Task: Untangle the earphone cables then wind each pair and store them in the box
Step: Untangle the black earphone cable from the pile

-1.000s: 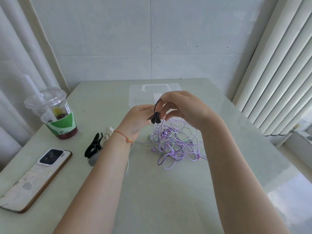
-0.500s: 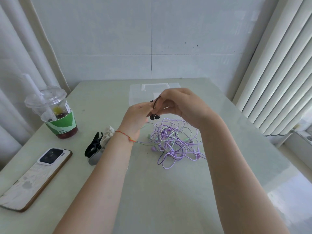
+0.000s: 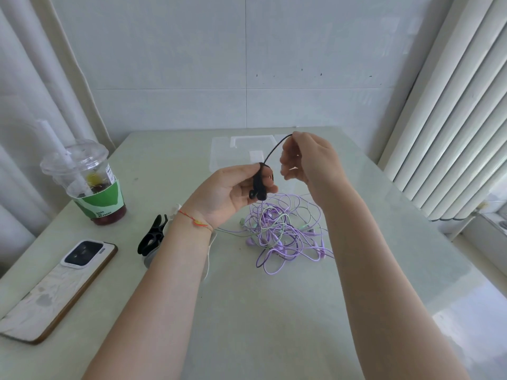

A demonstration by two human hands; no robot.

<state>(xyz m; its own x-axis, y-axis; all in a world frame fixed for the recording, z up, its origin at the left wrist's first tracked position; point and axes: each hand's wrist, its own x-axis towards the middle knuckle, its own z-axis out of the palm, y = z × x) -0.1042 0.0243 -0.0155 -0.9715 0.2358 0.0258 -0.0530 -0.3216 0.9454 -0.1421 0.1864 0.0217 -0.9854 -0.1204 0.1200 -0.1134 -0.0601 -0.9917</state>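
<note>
1. The left hand (image 3: 233, 189) grips a wound black earphone (image 3: 259, 185) bundle above the tangle (image 3: 285, 231), its buds hanging just under the fingers. The right hand (image 3: 307, 157) pinches the free black cable end, raised above and beyond the tangle. If that pinch slips, the last turn would probably spring loose and the coil would unwind.

2. The tangle of purple and pale green cables lies on the table (image 3: 274, 311), directly below both hands. Should the loose black end drop into it, it could snag among the loops again.

3. The clear box (image 3: 241, 149) sits on the far side of the tangle, partly hidden behind the hands; I cannot tell whether it is open. Reaching over the tangle to store the bundle could drag a wrist through the cables and pull them off toward the table edge.

4. The drink cup (image 3: 87, 185) stands well left of the tangle, with a phone (image 3: 57, 286) nearer the camera and a black clip (image 3: 152, 237) between cup and tangle. A wide left elbow swing could plausibly tip the cup toward the phone.

5. Pulling the black cable too tight round the bundle could strain it near the buds.
</note>
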